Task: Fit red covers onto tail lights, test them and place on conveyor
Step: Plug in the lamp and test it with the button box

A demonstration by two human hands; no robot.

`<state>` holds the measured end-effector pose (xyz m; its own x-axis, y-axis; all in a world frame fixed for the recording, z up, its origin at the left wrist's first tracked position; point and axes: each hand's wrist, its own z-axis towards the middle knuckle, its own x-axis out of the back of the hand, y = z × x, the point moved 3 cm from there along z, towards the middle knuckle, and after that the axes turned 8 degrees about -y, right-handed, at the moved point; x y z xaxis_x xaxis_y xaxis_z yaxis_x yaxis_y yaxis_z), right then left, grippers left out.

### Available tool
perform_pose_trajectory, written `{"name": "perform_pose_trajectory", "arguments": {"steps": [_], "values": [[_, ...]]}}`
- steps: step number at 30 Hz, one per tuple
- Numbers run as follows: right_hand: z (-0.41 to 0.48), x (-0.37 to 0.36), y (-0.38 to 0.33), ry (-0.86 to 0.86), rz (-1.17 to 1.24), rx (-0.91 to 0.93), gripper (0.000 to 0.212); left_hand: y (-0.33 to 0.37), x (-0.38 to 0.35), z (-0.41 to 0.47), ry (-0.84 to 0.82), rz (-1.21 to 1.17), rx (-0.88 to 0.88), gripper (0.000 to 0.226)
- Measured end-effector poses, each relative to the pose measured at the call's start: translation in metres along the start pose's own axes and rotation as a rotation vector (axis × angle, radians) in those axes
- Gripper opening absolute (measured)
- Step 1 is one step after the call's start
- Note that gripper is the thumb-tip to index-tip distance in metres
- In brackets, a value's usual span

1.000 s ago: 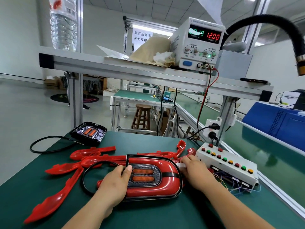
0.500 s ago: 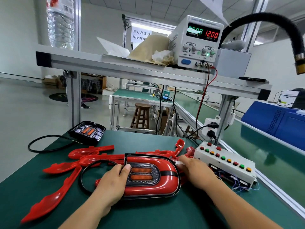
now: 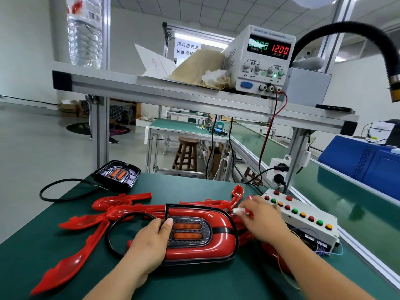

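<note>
Red cover point(image 3: 220, 245), black-banded, orange lamps point(image 3: 187, 231) — green mat point(image 3: 194, 282), white box point(image 3: 303, 226) of red, green, amber buttons point(image 3: 294, 211)

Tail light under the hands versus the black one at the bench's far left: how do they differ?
The near red-covered tail light wears a glossy red plastic cover; the far black tail light is bare. The left hand grips the near one while the right hand pinches a small white plug beside it; the far one lies untouched. Both show two orange oblong lenses and a black cable.

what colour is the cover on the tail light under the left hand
Glossy red cover with a black band across it; head view.
</note>
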<state>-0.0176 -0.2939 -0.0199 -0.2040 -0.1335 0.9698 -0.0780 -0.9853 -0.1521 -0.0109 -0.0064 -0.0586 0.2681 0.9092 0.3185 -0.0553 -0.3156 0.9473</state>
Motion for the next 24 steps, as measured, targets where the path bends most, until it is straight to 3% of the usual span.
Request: {"name": "perform_pose_trajectory", "arguments": {"steps": [3, 7, 8, 9, 13, 18, 21, 24], "values": [[0.002, 0.012, -0.012, 0.087, 0.425, -0.009, 0.012, 0.001, 0.000, -0.001, -0.009, -0.007, -0.008, 0.026], [-0.005, 0.017, -0.034, 0.069, 1.446, -0.070, 0.011, 0.007, -0.001, -0.005, 0.014, 0.002, -0.095, 0.027], [-0.004, 0.019, -0.041, 0.062, 1.573, -0.054, 0.011, 0.010, -0.001, -0.006, 0.029, 0.035, -0.136, 0.026], [-0.003, 0.020, -0.045, 0.051, 1.558, -0.050, 0.012, 0.011, -0.001, -0.007, 0.035, 0.074, -0.181, 0.026], [0.007, 0.019, -0.061, -0.164, 0.900, 0.006, 0.018, 0.016, -0.003, -0.008, 0.027, 0.155, -0.315, 0.038], [0.002, 0.015, -0.073, -0.594, 0.947, 0.102, 0.061, 0.013, 0.001, -0.004, 0.052, 0.163, -0.307, 0.039], [-0.002, 0.019, -0.077, -0.560, 0.914, 0.154, 0.059, 0.009, 0.002, -0.001, 0.059, 0.158, -0.290, 0.034], [-0.006, 0.021, -0.072, -0.473, 1.079, 0.152, 0.041, 0.013, 0.016, 0.002, 0.145, 0.000, -0.300, 0.028]]}}
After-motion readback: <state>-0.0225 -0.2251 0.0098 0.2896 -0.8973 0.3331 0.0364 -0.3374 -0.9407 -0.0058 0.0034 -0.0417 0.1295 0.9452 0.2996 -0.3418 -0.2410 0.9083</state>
